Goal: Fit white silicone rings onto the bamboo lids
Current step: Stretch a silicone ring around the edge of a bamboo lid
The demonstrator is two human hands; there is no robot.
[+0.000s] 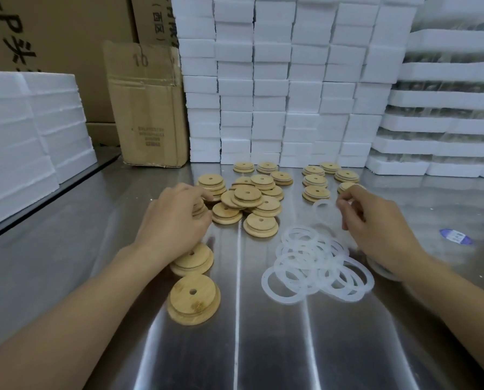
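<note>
Beyond both hands, white foam blocks (291, 80) and cardboard boxes (148, 108) are standing stacked at the steel table's (263, 347) far edge. The left hand (176, 218) is curling its fingers round a few bamboo lids (249, 195) from the heap between the hands. The right hand (375, 220) is pinching one white silicone ring (323, 203) above the loose rings (316, 266).

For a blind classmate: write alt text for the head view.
A person's left hand grips bamboo lids beside a lid pile; right hand pinches a white silicone ring near a heap of rings on a steel table.
</note>
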